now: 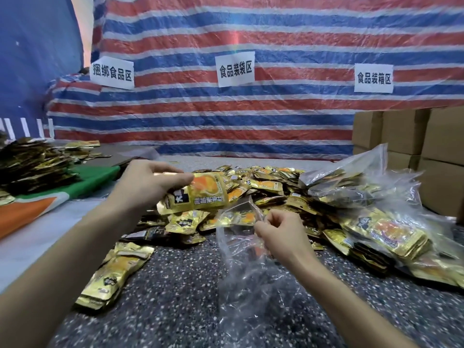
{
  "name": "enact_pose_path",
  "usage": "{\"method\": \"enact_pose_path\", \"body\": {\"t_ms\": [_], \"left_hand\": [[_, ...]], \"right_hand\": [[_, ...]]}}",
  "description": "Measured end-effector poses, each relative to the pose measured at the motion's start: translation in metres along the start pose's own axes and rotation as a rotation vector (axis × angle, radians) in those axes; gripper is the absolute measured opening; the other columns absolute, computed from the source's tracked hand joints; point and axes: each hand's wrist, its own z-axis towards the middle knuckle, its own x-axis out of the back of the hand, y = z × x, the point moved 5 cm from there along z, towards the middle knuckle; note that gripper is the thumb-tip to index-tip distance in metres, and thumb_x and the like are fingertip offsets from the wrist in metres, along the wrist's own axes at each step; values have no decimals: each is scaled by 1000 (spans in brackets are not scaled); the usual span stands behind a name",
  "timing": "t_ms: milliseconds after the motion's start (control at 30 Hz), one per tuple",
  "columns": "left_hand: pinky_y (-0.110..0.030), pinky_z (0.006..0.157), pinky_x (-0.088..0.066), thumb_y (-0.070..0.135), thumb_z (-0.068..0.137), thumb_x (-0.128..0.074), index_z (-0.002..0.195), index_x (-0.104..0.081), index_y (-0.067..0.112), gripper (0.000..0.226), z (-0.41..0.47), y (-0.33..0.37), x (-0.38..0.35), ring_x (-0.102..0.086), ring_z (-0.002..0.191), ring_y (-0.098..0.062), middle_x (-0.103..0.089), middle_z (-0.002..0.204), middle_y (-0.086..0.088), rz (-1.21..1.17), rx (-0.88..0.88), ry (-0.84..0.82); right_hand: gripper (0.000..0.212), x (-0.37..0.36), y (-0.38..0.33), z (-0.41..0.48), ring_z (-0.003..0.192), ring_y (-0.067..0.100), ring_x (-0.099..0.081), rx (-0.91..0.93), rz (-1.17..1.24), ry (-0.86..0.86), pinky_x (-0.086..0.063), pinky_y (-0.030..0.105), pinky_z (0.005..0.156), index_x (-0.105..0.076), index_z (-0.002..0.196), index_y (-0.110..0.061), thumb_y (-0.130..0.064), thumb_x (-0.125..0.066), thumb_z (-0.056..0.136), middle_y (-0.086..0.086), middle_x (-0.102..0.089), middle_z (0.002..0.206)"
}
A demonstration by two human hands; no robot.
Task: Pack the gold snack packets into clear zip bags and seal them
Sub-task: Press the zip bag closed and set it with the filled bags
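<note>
Packets (pixel 198 194) gripped in left hand (pixel 148 184), right hand (pixel 278 234) pinching zip bag (pixel 241 267) below.

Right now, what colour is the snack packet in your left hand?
Gold snack packet, with an orange picture and black label; head view.

i can read three white paper signs taped to the striped tarp (pixel 276 116) at the back, all in black print. the left paper sign (pixel 112 72) says 捆绑食品区. the middle paper sign (pixel 235 69) says 食品装袋区. the right paper sign (pixel 374 78) says 食品装箱区. on the gold snack packet (pixel 200 197) gripped by the left hand (pixel 148 182) i make out a dark square label with what looks like a white 大 in it. the row of characters beneath it is too blurred for me to read. print on the other packets (pixel 271 182) in the heap is too small to tell.
</note>
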Motion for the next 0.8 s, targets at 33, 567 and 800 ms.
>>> {"method": "enact_pose_path", "body": {"t_ms": [33,567,800], "left_hand": [[-25,60,-46,29,71,-86,77,-80,19,13,-1,7,0,-63,58,-4,-75,70,3,16,-28,5],[-14,47,-40,34,75,-85,89,-62,16,32,6,28,-40,-61,60,4,-63,74,6,391,-116,65],[-37,54,-55,29,101,-53,88,-59,19,18,-1,14,-64,-65,61,-20,-70,78,-6,212,-171,16]], "right_hand": [[20,-3,-4,-2,61,19,-45,9,12,-8,-41,38,60,-50,66,-11,-13,-64,81,7,-50,64],[20,-14,-40,-12,65,14,-59,222,291,-146,-53,31,60,-66,74,-17,-13,-69,93,-2,-65,69],[18,-19,-56,-5,73,16,-67,228,525,-50,-57,32,68,-70,81,-16,-31,-65,90,7,-73,83]]}}
